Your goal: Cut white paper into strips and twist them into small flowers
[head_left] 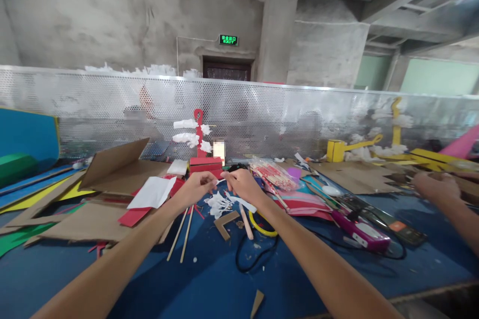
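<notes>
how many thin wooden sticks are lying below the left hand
2: the left stick and, just beside it, the right stick, both on the blue tabletop below the left hand. More may be hidden.

A blue tabletop (209,289) carries two thin wooden sticks (187,234), cut white paper pieces (217,204), an L-shaped cardboard piece (221,228), a yellow ring (263,232) and a looped black cord (244,271). Cardboard sheets (86,224) lie at left, a purple device (368,235) at right.
</notes>
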Tool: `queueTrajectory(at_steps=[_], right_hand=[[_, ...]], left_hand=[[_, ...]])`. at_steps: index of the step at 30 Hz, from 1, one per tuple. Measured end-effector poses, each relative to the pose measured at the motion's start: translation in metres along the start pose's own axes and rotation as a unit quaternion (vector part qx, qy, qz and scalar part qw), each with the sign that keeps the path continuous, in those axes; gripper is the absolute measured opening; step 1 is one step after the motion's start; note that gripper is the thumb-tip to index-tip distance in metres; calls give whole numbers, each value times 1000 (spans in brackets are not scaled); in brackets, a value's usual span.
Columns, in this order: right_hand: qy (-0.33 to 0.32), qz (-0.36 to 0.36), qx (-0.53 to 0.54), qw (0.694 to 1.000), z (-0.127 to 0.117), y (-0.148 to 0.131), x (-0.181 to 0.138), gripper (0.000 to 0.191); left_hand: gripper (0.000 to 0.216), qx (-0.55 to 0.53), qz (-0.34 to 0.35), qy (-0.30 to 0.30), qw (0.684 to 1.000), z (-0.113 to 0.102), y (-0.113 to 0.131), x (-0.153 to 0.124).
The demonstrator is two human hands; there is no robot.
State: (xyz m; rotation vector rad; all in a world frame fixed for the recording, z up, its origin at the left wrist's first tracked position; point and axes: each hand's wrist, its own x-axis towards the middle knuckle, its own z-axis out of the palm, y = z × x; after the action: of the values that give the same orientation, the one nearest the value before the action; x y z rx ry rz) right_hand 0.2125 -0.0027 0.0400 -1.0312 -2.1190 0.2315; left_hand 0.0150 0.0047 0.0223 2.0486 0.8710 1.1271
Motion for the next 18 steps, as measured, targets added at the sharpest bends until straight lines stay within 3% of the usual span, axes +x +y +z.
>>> queueTrajectory(at_steps=[8, 18], right_hand=[[-8, -52, 74, 996, 4, -5, 1, 16], [11, -54, 48, 997, 5, -1, 2, 14]], left_hand=[[25, -3, -22, 10, 1000, 0, 0, 0], [33, 15, -6, 4, 1000, 0, -3, -1]])
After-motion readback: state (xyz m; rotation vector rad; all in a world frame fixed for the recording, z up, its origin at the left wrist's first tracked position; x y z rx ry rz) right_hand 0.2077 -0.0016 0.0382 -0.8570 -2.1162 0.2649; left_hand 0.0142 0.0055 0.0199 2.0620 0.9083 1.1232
